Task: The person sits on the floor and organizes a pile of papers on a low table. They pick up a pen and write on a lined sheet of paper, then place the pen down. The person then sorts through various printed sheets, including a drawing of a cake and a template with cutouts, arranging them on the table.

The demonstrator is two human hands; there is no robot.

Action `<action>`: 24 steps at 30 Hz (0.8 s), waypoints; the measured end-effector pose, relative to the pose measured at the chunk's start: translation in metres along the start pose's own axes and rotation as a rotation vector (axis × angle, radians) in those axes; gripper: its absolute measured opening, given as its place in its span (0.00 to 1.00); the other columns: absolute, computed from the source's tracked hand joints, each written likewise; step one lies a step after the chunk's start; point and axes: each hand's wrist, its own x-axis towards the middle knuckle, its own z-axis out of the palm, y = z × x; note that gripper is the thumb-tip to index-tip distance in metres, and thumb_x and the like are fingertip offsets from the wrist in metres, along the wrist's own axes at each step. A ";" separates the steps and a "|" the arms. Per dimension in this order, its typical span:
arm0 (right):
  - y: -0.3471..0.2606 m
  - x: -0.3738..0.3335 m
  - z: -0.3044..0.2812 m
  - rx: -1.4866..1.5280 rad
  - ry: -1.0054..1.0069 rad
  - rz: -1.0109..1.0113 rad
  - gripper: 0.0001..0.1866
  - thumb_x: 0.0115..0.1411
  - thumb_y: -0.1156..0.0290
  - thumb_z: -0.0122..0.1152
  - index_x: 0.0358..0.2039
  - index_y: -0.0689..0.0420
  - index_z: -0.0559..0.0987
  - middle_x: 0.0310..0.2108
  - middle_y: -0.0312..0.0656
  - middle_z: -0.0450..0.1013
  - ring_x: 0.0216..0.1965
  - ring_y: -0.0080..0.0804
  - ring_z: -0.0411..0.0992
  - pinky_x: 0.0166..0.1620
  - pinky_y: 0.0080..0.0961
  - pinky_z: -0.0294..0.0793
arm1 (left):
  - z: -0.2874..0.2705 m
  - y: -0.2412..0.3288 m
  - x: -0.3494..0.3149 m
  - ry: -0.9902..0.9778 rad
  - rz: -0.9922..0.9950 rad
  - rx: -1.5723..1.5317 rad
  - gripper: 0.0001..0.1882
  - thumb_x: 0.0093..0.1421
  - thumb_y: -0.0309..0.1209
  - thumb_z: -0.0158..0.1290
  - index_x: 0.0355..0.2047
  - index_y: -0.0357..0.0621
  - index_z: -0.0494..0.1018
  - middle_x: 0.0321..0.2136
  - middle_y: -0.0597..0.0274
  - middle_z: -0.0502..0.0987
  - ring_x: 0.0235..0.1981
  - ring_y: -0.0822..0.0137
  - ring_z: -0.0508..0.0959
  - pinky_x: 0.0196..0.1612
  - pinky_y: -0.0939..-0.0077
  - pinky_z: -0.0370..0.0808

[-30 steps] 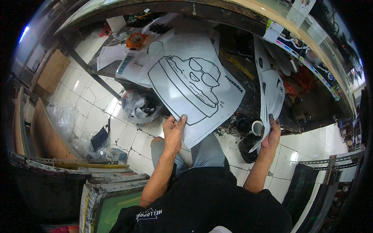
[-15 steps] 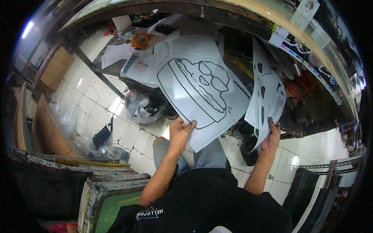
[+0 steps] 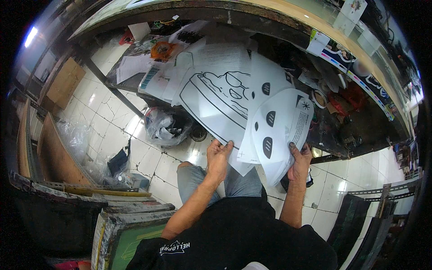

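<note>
My left hand (image 3: 218, 155) pinches the near edge of a large white sheet (image 3: 211, 121) printed with a bold black line drawing of a cartoon figure. In my right hand (image 3: 299, 159) are several curling white sheets (image 3: 281, 130) with black oval shapes and small print, gripped at their right edge. These sheets overlap the right part of the cartoon sheet and hide some of its drawing. Both lots are held over my knees, in front of the shelf under the table. How many sheets each hand grips cannot be made out.
More papers (image 3: 135, 66) and an orange tape roll (image 3: 162, 50) lie on the dark shelf (image 3: 342, 139). A clear plastic bag (image 3: 164, 128) of scraps sits on the tiled floor below. Framed screens (image 3: 135, 238) lean at lower left, and the table edge (image 3: 229, 13) spans overhead.
My right hand has moved left, bringing its sheets across the right part of the cartoon sheet. My left hand has shifted slightly right, still gripping its sheet.
</note>
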 end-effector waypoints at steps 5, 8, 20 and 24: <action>-0.003 0.001 -0.007 -0.051 0.024 -0.003 0.18 0.52 0.85 0.61 0.46 0.68 0.73 0.41 0.48 0.76 0.39 0.34 0.76 0.47 0.27 0.75 | -0.002 -0.004 -0.001 0.004 0.001 0.018 0.11 0.61 0.20 0.51 0.44 0.33 0.72 0.39 0.56 0.79 0.38 0.70 0.78 0.44 0.76 0.74; -0.011 0.005 -0.011 -0.071 0.077 -0.037 0.18 0.51 0.85 0.62 0.44 0.68 0.73 0.40 0.47 0.76 0.38 0.33 0.75 0.47 0.27 0.74 | 0.000 -0.003 -0.002 0.041 0.016 0.041 0.10 0.61 0.20 0.51 0.44 0.32 0.72 0.37 0.56 0.79 0.35 0.72 0.78 0.41 0.79 0.74; -0.023 0.017 -0.043 0.246 0.123 -0.019 0.19 0.56 0.82 0.57 0.49 0.64 0.70 0.45 0.49 0.74 0.45 0.40 0.75 0.50 0.35 0.77 | 0.008 0.001 -0.003 0.060 0.018 0.045 0.11 0.59 0.18 0.53 0.43 0.34 0.71 0.36 0.56 0.79 0.33 0.71 0.78 0.38 0.78 0.76; -0.024 0.017 -0.043 0.266 0.098 -0.044 0.19 0.55 0.83 0.58 0.49 0.65 0.69 0.45 0.49 0.74 0.44 0.39 0.75 0.49 0.35 0.78 | 0.010 0.002 -0.004 0.025 0.056 0.084 0.16 0.56 0.13 0.53 0.44 0.34 0.69 0.37 0.55 0.79 0.36 0.69 0.79 0.42 0.77 0.77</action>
